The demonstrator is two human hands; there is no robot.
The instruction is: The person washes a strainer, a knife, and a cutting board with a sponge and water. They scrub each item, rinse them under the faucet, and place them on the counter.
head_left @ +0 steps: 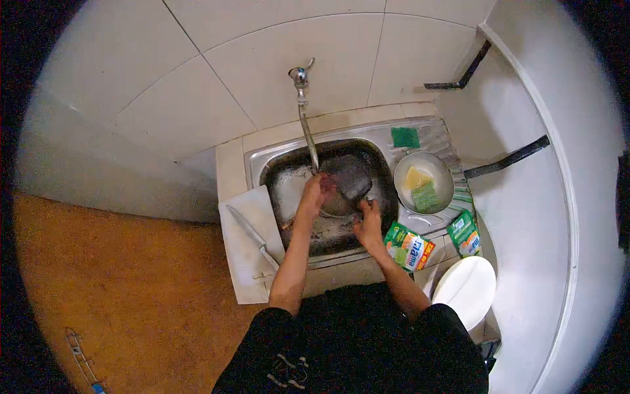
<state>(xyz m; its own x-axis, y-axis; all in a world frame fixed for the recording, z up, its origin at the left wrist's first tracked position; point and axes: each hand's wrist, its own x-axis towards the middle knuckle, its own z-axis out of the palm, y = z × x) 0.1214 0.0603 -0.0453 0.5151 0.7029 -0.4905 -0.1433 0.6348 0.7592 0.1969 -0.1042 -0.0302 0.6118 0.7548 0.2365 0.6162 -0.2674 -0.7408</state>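
Observation:
Both of my hands are inside the metal sink (282, 226), below the faucet (306, 125). My left hand (319, 190) is at the spout's end, against the left side of a dark round vessel (350, 176); its fingers are blurred. My right hand (369, 222) has its fingers closed at the vessel's lower right edge. The vessel looks like a blackened pot or pan, tilted in the basin, with a paler curved rim towards me. My hands hide part of it, and I cannot make out its exact kind.
Left of the basin, a knife (246, 226) lies on a white cutting board (239, 269). On the right are a metal bowl (426, 161) with sponges (424, 196), a green scouring pad (405, 137), two green pouches (408, 247) and a white oval plate (467, 289). Black brackets (508, 157) jut from the wall.

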